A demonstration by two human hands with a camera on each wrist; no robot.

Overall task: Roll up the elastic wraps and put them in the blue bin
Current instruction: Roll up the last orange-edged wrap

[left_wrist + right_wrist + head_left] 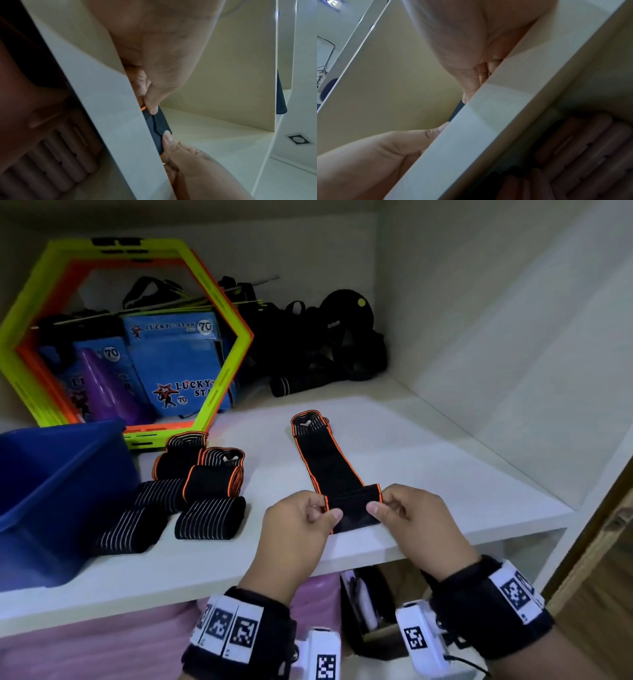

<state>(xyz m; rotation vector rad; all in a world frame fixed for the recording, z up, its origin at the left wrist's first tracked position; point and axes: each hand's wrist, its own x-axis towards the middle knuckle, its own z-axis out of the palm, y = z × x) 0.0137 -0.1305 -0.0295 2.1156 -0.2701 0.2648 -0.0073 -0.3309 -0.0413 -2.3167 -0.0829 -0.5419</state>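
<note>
A black elastic wrap with orange edges [329,467] lies stretched out on the white shelf [445,474], its far end folded over. Its near end is turned into a small roll at the shelf's front edge. My left hand [301,515] pinches the roll's left side and my right hand [404,508] pinches its right side. The left wrist view shows the wrap [160,128] between both thumbs, partly hidden by the shelf edge. In the right wrist view the shelf edge hides nearly all of it. The blue bin [51,474] stands at the left. Several rolled wraps [191,487] lie beside it.
A yellow and orange hexagon frame [212,392] leans at the back left around blue boxes [181,364]. Black straps and gear [325,344] are piled at the back. The cabinet's side wall [513,354] closes the right. Pink items lie on the shelf below.
</note>
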